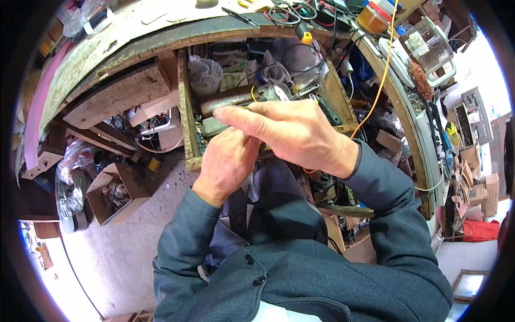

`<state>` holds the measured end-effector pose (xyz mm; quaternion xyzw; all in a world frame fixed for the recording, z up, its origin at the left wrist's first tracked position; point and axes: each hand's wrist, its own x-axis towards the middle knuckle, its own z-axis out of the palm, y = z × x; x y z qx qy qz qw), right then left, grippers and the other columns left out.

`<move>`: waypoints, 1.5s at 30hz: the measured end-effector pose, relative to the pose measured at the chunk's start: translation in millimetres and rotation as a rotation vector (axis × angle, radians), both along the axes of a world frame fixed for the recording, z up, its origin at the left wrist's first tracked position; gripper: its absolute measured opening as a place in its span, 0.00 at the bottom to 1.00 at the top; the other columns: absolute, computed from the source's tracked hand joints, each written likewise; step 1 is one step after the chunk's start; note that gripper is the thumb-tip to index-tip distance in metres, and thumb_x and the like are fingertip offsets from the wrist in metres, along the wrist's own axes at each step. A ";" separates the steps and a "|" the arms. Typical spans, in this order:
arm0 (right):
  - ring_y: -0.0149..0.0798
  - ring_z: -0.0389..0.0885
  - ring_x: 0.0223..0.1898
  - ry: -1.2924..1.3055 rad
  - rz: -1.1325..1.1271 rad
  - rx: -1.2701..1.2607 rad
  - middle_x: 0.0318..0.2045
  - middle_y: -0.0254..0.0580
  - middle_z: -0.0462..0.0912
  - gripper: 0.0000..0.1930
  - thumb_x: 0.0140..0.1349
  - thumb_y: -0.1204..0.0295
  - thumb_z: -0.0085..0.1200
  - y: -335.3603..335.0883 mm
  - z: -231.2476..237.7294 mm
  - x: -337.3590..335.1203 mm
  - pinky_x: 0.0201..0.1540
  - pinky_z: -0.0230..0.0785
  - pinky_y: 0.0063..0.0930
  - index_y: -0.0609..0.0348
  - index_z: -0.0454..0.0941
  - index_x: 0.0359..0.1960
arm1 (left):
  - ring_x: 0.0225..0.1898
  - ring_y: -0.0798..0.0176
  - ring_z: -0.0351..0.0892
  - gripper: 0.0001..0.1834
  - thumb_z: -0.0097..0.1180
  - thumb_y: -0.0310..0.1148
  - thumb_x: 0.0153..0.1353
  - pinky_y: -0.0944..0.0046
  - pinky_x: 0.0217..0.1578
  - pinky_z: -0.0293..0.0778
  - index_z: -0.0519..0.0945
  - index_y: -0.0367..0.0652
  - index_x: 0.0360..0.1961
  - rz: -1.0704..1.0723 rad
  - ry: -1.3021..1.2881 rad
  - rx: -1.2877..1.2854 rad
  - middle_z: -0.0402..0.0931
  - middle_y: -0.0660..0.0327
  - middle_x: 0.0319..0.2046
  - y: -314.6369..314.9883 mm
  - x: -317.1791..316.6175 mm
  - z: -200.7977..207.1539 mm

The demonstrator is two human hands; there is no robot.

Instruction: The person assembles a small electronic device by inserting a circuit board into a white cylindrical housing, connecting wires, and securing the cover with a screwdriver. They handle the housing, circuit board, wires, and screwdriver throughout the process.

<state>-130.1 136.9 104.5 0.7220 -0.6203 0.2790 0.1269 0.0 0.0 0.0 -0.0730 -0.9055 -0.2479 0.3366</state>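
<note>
Standing at left: an open cardboard box (129,208) was on the floor.
Wooden drawer (186,107): it was open; a brown rounded piece (225,101) lay in its left part.
Left hand (230,163): it was curled near this piece; its hold I could not see.
Right hand (298,130): it overlapped the left; its grip was hidden too.

Along the far side runs the counter (161,33), with cables (289,17) on it; a tub (374,20) is farther right. Nearer the person, a drawer (187,112) stands out below the counter's edge. In it, a cup (205,76) sits back left, a cylinder (228,101) before it, a tool handle (329,111) to the right. The right hand (303,131) overlaps the left hand (228,163) above the drawer's near side. Left of the drawer, a box (127,206) stands on the floor (139,252).
</note>
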 end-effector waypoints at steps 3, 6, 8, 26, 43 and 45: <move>0.38 0.90 0.32 0.032 -0.023 -0.029 0.36 0.37 0.88 0.34 0.59 0.78 0.63 -4.2 2.6 -5.5 0.33 0.84 0.29 0.44 0.79 0.71 | 0.40 0.42 0.84 0.08 0.59 0.28 0.67 0.47 0.41 0.81 0.81 0.40 0.46 -0.005 -0.015 0.027 0.83 0.52 0.38 -2.5 -1.3 7.2; 0.42 0.87 0.30 0.062 0.012 0.039 0.36 0.38 0.86 0.38 0.59 0.76 0.62 -13.3 6.7 -4.0 0.28 0.80 0.33 0.38 0.76 0.74 | 0.38 0.45 0.83 0.09 0.60 0.26 0.64 0.49 0.39 0.80 0.82 0.41 0.45 0.021 0.038 0.065 0.80 0.52 0.37 -9.1 -2.3 1.8; 0.44 0.87 0.30 -0.031 0.007 -0.010 0.36 0.39 0.85 0.39 0.57 0.79 0.61 -10.8 -1.2 -3.7 0.29 0.80 0.35 0.38 0.75 0.74 | 0.38 0.45 0.83 0.10 0.60 0.26 0.63 0.48 0.40 0.80 0.82 0.41 0.45 -0.009 0.050 0.037 0.81 0.52 0.38 -4.2 -6.1 1.5; 0.39 0.91 0.42 -0.203 0.031 -0.018 0.50 0.45 0.89 0.31 0.63 0.84 0.63 3.4 3.4 1.2 0.45 0.86 0.30 0.53 0.79 0.69 | 0.37 0.49 0.84 0.10 0.60 0.27 0.62 0.52 0.38 0.81 0.82 0.40 0.45 0.054 0.014 -0.024 0.81 0.55 0.42 5.0 0.6 10.2; 0.25 0.81 0.44 -0.886 -0.426 0.381 0.42 0.36 0.87 0.21 0.64 0.68 0.72 23.0 -27.9 -25.7 0.50 0.76 0.24 0.61 0.83 0.56 | 0.44 0.51 0.86 0.18 0.65 0.26 0.56 0.54 0.46 0.84 0.85 0.34 0.48 0.045 0.167 -0.143 0.82 0.53 0.48 3.0 2.2 7.8; 0.26 0.82 0.46 -0.961 -0.378 0.393 0.44 0.36 0.87 0.22 0.63 0.70 0.73 21.9 -32.8 -28.7 0.52 0.77 0.24 0.61 0.82 0.58 | 0.45 0.51 0.86 0.18 0.65 0.26 0.55 0.54 0.48 0.84 0.85 0.34 0.49 0.016 0.176 -0.126 0.82 0.53 0.48 2.2 2.4 9.1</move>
